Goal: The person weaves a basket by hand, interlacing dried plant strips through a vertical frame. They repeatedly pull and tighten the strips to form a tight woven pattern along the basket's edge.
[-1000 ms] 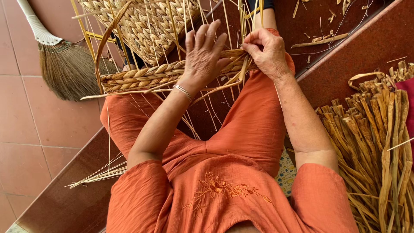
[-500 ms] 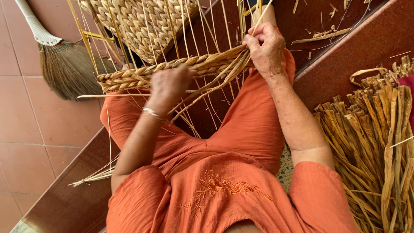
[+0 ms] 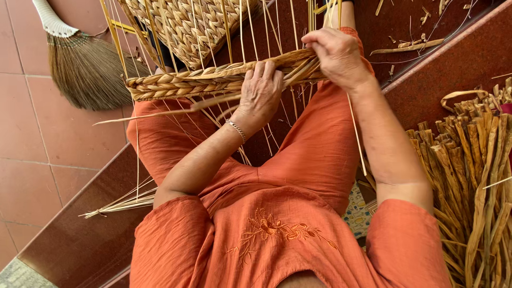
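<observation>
While the person sits in orange clothing on a dark red step (image 3: pixel 453 69), both hands work at the braided rim (image 3: pixel 213 80) of a half-woven straw basket (image 3: pixel 186 24) held over the lap. The left hand (image 3: pixel 261 93) lies over the middle of the rim, fingers curled down across the braid and pressing it, thumb hidden beneath; a thin silver bracelet (image 3: pixel 236 129) circles the wrist just below the rim. The right hand (image 3: pixel 336 56) sits at the rim's right end, fingers closed in a pinch around a bundle of flat straw strands (image 3: pixel 301 66) where the braid ends. Thin upright stakes (image 3: pixel 240 32) rise above the rim and trail below it across the knees. A loose strand (image 3: pixel 165 111) juts out to the left just under the rim. Left of the rim, on the pale red floor tiles (image 3: pixel 32 160), lies a grass broom (image 3: pixel 85 69) with a white-wrapped handle. Well to the right of the rim, a heap of dried reed strips (image 3: pixel 469 176) lies beside the person's right arm. Below the rim, near the left knee, a small sheaf of thin straw (image 3: pixel 120 202) rests on the step's edge
</observation>
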